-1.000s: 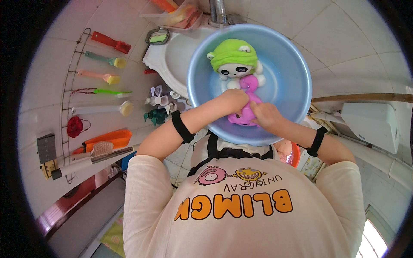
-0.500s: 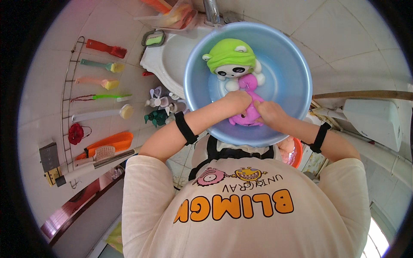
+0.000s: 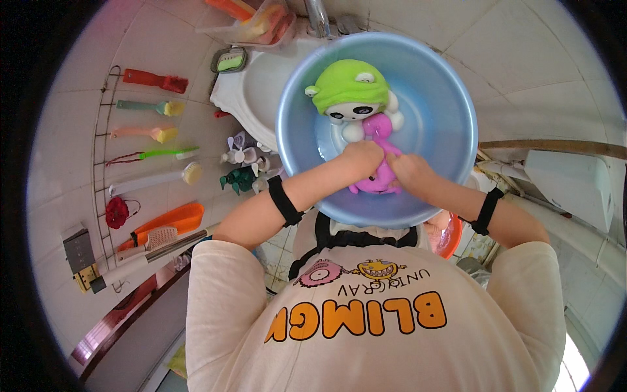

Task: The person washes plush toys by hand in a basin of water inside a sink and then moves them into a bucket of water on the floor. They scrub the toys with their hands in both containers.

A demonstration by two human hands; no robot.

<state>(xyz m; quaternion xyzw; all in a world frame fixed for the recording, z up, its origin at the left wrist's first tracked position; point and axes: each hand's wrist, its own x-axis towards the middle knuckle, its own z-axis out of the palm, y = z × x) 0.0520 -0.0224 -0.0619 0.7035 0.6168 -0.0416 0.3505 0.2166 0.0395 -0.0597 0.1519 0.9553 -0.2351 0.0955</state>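
Note:
A large blue plastic basin (image 3: 460,130) holds some water and two plush toys. Against its far left wall rests a white panda-like plush toy with a green hood (image 3: 349,88). Nearer to me lies a pink plush toy (image 3: 377,178), gripped from both sides. My left hand (image 3: 364,159) is closed on its left side, knuckles up. My right hand (image 3: 411,171) is closed on its right side, close beside the left one. The fingertips of both hands are mostly hidden in the pink fabric.
Behind the basin's left side is a white sink (image 3: 251,91) with a metal faucet (image 3: 318,16). Several brushes (image 3: 157,80) hang on a wall rack at left. Spray bottles (image 3: 238,176) stand below the sink. An orange-red tub (image 3: 450,235) sits under the basin's near right edge.
Both hands keep hold of the pink plush toy and have barely shifted. The view has moved slightly. The panda-like toy's face tilts a little lower.

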